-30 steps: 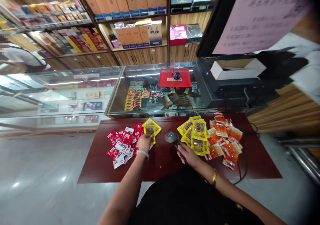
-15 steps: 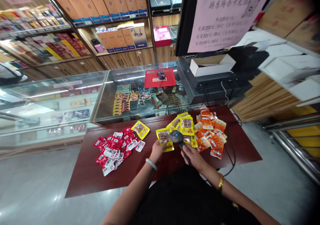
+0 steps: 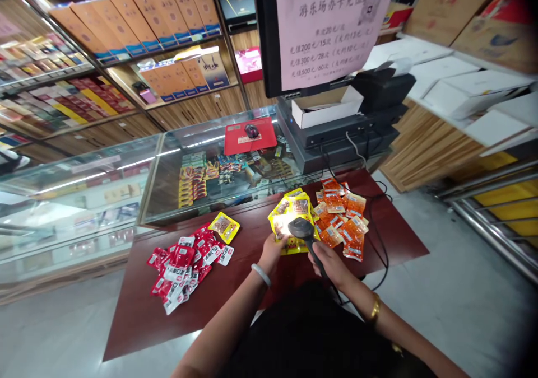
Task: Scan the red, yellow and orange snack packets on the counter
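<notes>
My right hand [image 3: 330,262] is wrapped round the handle of a black barcode scanner [image 3: 301,228]. Bright light from its head falls on a yellow snack packet [image 3: 279,224], whose lower left edge my left hand [image 3: 271,250] pinches. Several more yellow packets [image 3: 300,204] lie in a pile just behind it. To the right of them is a spread of orange snack packets [image 3: 336,215]. A heap of red and white packets [image 3: 185,257] lies at the left, and a lone yellow packet [image 3: 224,227] rests against its upper right side.
The dark red tabletop [image 3: 138,311] adjoins a glass display counter [image 3: 168,199] carrying a red mat [image 3: 235,139] and a mouse [image 3: 251,130]. A monitor with a pink notice [image 3: 328,36] stands behind a white open box [image 3: 328,115]. A black cable [image 3: 383,255] runs along the right.
The camera view has shifted, moving the scene left. My left hand and its yellow packet have come closer to the yellow pile, and the scanner's light now shines on the packet.
</notes>
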A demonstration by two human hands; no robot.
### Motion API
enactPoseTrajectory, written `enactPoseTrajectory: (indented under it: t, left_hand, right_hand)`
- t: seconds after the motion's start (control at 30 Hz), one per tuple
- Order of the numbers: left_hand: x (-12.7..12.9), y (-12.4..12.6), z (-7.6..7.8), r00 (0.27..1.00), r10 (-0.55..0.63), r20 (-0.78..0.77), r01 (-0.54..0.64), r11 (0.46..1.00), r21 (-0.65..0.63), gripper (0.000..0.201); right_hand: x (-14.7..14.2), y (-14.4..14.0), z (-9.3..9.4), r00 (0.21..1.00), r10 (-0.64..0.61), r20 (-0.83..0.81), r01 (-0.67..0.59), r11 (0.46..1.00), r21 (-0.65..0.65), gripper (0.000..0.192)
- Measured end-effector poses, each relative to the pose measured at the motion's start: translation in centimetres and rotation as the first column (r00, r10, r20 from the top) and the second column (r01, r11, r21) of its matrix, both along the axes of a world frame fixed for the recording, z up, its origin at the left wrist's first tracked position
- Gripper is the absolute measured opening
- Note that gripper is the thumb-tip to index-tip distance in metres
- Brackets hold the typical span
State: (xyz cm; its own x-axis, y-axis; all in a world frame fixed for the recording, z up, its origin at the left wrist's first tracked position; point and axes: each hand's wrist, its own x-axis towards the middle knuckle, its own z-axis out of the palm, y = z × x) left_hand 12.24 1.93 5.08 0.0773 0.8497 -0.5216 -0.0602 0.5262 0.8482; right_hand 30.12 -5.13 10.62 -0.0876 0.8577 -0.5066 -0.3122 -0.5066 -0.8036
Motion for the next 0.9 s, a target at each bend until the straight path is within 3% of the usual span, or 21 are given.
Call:
enactPoseTrajectory:
  t: [0.1,0.17,0.33,0.47,0.53,0.6,0.73,0.83,0.9]
  left_hand:
    - [1.7,0.8,-0.3,0.994,-0.028,0.107,0.031,0.999,-0.025,0.047]
    - [3.0,1.7,-0.5,0.995,-0.063,0.083,0.065,0.997,-0.030,0.044]
    - [5.4,5.1,-1.5,0.961,-0.234,-0.145,0.238,0.971,0.012,0.031]
    - [5.5,6.7,-1.6,0.821,-0.363,-0.442,0.402,0.915,-0.004,0.034]
    - [5.0,6.7,-1.5,0.734,-0.374,-0.567,0.437,0.899,-0.028,0.039]
    - [4.2,6.3,-1.4,0.695,-0.370,-0.616,0.443,0.896,-0.038,0.041]
    - [1.4,5.2,-1.9,0.707,-0.314,-0.634,0.387,0.922,-0.024,0.041]
    - [-2.2,5.0,-2.2,0.735,-0.240,-0.634,0.300,0.954,-0.014,0.034]
    - [-5.1,5.1,-2.0,0.711,-0.141,-0.689,0.196,0.981,0.001,0.031]
  right_hand:
    - [1.0,-0.1,-0.2,0.999,-0.052,-0.003,0.052,0.999,-0.009,0.049]
    - [1.7,-0.1,-0.2,0.996,-0.086,-0.007,0.086,0.996,-0.031,0.050]
    - [2.7,0.4,-0.6,0.986,-0.163,0.028,0.164,0.985,-0.052,0.054]
    - [2.6,0.8,-1.1,0.982,-0.182,0.047,0.185,0.980,-0.072,0.054]
    - [2.4,0.9,-1.3,0.984,-0.171,0.043,0.174,0.981,-0.086,0.054]
    - [2.1,1.0,-1.3,0.988,-0.149,0.043,0.152,0.986,-0.074,0.053]
    - [1.4,1.2,-1.2,0.994,-0.092,0.059,0.095,0.995,-0.036,0.051]
    - [0.5,1.6,-1.4,0.996,-0.055,0.067,0.058,0.997,-0.043,0.050]
    - [-0.3,1.9,-1.5,0.997,-0.038,0.074,0.042,0.998,-0.054,0.049]
